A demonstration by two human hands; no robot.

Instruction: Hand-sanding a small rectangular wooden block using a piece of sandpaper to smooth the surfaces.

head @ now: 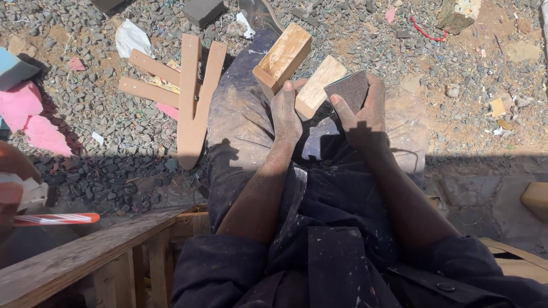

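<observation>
Dusty hands (328,111) grasping wood block (319,85) and sanding sponge (349,89) above sunlit gravel (479,74).

Two hands, left hand (285,117) and right hand (365,114), two wooden blocks (282,57) (319,85) at the hands, one dark sanding block (348,90) beside them, one brown board cutout (191,97) left of the blocks, two pink foam pieces (20,102) (45,136) farther left

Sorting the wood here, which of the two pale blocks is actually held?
The smaller flat block, pinched by the left hand; the bigger box-like block just rests on the knee.
</observation>
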